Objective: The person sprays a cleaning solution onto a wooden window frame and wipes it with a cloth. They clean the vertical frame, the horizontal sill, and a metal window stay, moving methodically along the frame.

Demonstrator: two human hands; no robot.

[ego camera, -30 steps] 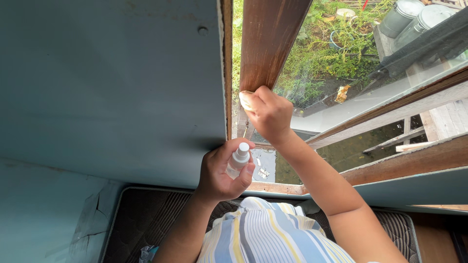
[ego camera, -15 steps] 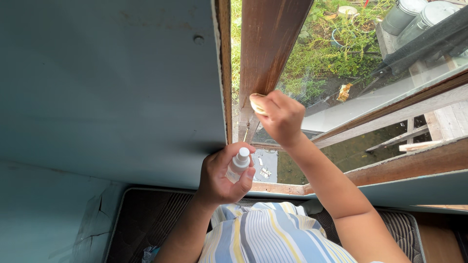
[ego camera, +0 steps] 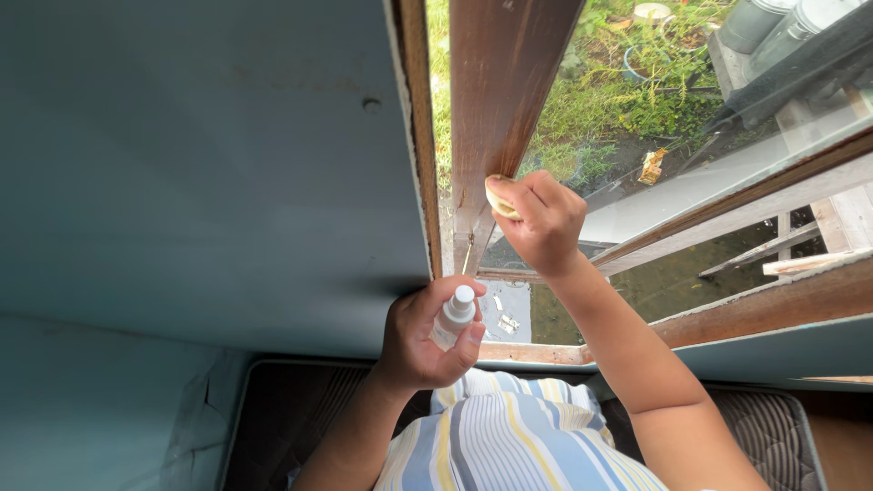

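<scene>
My right hand grips a small yellowish sponge and presses it against the brown wooden window frame, near the frame's lower end. My left hand is lower and to the left, closed around a small white spray bottle whose nozzle cap points up. The bottle is apart from the frame. A striped blue, white and yellow shirt shows at the bottom.
A pale blue wall fills the left side. The open glass pane swings outward to the right, with grass and containers seen outside. A second wooden sash rail runs along the lower right. A dark cushion lies below.
My right hand with the sponge has moved slightly rightward along the wooden frame. My left hand keeps the bottle in about the same place.
</scene>
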